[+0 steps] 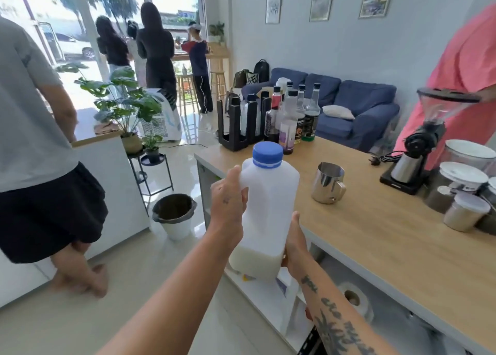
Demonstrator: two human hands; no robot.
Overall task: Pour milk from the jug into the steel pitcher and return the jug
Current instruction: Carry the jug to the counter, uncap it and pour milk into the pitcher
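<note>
Your left hand (229,193) grips the handle of the milk jug (271,201), your right hand (295,244) cups its bottom, and the steel pitcher (328,182) stands a little right of your grip.

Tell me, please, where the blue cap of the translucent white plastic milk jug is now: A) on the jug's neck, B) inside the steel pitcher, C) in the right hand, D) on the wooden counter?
A: the blue cap sits on the neck of the translucent white plastic milk jug, which the left hand grips by its handle and the right hand holds near its base.
</note>
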